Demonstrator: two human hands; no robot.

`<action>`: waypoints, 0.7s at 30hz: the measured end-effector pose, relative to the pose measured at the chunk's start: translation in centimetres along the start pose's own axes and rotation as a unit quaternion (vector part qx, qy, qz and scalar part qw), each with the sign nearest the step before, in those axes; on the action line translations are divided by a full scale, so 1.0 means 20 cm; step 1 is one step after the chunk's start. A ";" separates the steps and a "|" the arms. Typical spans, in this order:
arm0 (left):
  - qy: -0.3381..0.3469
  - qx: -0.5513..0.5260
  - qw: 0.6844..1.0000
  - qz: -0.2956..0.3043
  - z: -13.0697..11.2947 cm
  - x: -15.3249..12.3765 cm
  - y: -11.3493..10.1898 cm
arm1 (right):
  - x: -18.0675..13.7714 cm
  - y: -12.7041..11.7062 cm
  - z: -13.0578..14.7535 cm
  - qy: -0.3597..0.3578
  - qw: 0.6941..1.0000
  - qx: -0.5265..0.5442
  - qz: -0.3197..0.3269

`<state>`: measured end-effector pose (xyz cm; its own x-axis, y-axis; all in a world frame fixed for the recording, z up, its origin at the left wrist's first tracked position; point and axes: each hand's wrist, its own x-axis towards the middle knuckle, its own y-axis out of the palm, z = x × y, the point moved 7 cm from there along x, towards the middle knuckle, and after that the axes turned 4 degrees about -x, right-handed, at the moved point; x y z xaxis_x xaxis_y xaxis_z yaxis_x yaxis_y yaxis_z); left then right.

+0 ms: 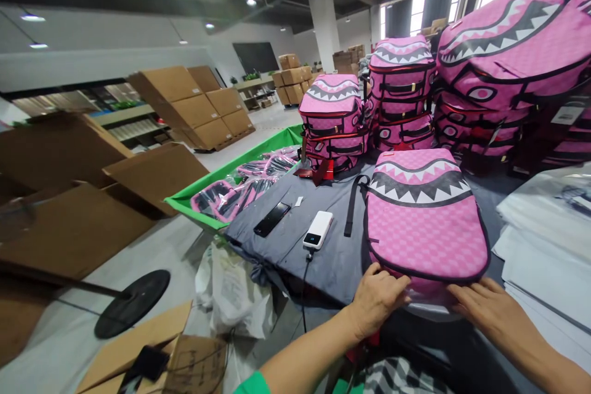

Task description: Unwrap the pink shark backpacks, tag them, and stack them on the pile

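Note:
A pink backpack [425, 237] with a printed black-and-white toothed mouth lies flat on the grey cloth in front of me. Clear plastic, apparently a bag [433, 309], shows at the backpack's near end, between my hands. My left hand [381, 295] is closed at the near left corner, its curled fingers pinching the plastic against the pack. At the near right corner, my right hand [484, 306] grips the same edge, some fingertips hidden beneath the backpack. A black strap [354, 206] trails from the pack's left side.
Stacked pink backpacks [401, 71] stand behind. White plastic bags [549, 246] lie right. A power bank [317, 231] with a cable and a phone [272, 219] rest left. Beyond is a green-edged bin [184, 206] of wrapped pink items. Cartons [198, 112] and a round stand base [133, 303] occupy the floor.

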<state>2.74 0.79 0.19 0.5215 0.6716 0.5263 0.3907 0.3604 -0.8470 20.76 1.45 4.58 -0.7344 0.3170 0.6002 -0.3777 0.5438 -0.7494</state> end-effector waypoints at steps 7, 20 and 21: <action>0.094 0.025 0.995 0.016 0.00 -0.02 0.00 | 0.00 0.01 0.02 -0.015 0.999 -0.008 0.029; 0.375 -0.115 0.920 0.002 -0.07 -0.01 -0.11 | -0.03 -0.02 0.04 -0.144 0.987 0.065 0.030; 0.394 -0.103 0.913 0.031 -0.07 0.02 -0.11 | 0.00 -0.01 0.03 -0.149 0.985 0.070 0.047</action>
<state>3.09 -0.61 2.35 0.8992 -0.0168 0.4372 0.4344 0.1540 -0.8875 20.50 0.79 4.53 -0.8949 0.1068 0.4334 -0.3593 0.4038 -0.8414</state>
